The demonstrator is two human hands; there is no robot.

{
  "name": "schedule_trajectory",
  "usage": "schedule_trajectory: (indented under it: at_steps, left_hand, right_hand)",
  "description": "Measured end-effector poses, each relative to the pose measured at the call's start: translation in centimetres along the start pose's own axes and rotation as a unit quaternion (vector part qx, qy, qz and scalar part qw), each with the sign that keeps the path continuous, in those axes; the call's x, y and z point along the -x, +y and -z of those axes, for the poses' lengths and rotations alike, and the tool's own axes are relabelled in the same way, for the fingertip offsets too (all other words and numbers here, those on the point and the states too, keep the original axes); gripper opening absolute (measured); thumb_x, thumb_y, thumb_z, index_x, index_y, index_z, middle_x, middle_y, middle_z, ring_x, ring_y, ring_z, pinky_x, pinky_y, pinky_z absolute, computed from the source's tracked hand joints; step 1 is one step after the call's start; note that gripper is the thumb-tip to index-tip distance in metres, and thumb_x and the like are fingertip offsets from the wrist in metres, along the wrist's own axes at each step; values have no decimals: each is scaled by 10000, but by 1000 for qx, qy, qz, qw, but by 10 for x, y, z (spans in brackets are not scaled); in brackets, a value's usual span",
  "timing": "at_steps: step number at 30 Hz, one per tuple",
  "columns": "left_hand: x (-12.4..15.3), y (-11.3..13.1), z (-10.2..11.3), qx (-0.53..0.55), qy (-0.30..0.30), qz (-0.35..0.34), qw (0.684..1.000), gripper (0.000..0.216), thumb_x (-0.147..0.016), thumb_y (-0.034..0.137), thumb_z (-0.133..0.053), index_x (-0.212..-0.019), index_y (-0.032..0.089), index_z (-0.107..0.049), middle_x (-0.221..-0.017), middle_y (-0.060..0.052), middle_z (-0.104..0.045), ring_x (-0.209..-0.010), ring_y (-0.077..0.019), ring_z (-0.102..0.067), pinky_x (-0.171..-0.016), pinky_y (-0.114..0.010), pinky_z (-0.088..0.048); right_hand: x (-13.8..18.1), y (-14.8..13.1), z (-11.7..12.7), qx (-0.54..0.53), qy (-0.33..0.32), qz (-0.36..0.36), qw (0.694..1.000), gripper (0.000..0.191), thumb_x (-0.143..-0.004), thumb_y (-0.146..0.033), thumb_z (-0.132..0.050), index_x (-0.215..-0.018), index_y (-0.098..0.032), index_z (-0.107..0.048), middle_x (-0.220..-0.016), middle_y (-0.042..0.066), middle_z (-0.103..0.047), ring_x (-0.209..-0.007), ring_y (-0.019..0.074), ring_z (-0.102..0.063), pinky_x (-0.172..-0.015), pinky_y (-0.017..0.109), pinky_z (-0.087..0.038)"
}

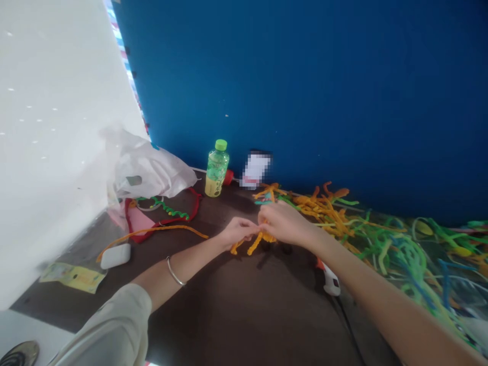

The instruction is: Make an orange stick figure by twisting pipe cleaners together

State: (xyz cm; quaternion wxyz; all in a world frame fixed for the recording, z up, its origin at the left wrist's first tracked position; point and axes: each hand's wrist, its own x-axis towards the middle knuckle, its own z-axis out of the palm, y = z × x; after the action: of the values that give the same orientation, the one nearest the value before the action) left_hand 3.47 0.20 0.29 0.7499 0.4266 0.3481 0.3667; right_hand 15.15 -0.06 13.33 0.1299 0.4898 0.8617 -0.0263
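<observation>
My left hand [239, 231] and my right hand [280, 221] meet above the middle of the dark table. Both are closed in a pinch at a small orange pipe cleaner piece [254, 244]. Fuzzy orange legs stick out below the fingers, and part of the piece is hidden by my hands. Just beyond my right hand lie more orange and teal pipe cleaner bits [267, 194]. Beneath my right forearm rests a white tool with an orange part and a black cord, which looks like a hot glue gun [331, 281].
A heap of green and orange pipe cleaners [404, 249] covers the right side. At the back stand a green-capped bottle [216, 173] and a phone [256, 170] near the blue wall. On the left are a plastic bag [152, 170], a white case [115, 255] and a banknote [74, 276].
</observation>
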Motion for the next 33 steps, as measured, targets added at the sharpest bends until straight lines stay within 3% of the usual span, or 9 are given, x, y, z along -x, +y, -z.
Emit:
schedule_trajectory:
  at_steps: [8,20,25,29,33]
  left_hand:
    - [0,3,0,49,23,-22,998,179,-573,247,-668,-613,84,-604,-415,54,-433,-372,-11,-332,-415,-186,-206]
    - [6,10,-3,104,-24,-48,993,253,-537,286,-718,-617,99,-568,-420,69,-423,-386,-5,-322,-420,-175,-203]
    - [5,11,-2,108,-39,-41,993,300,-538,301,-736,-649,101,-542,-441,75,-423,-394,-7,-355,-423,-172,-229]
    - [4,8,2,146,-85,-38,985,284,-577,280,-728,-690,104,-535,-462,65,-436,-421,-20,-391,-438,-172,-263]
    - [4,8,3,178,-96,-22,979,305,-601,261,-721,-813,100,-571,-526,43,-477,-454,-22,-411,-448,-169,-275]
  right_hand:
    - [14,19,-9,-121,50,-45,990,215,-768,-310,-479,-737,-211,-667,-853,50,-672,-810,198,-577,-704,279,-377]
    - [21,38,-24,-307,87,-73,945,243,-712,-385,-518,-689,-180,-645,-801,61,-667,-774,207,-591,-716,295,-419]
    - [21,42,-37,-382,72,-81,918,277,-715,-424,-523,-737,-170,-632,-776,55,-664,-742,200,-594,-682,291,-434]
    - [19,43,-46,-434,64,-84,895,289,-708,-435,-527,-770,-166,-616,-790,51,-660,-752,198,-597,-700,302,-446]
    - [19,41,-47,-451,54,-91,886,308,-705,-457,-524,-782,-172,-612,-807,47,-658,-761,199,-599,-710,311,-450]
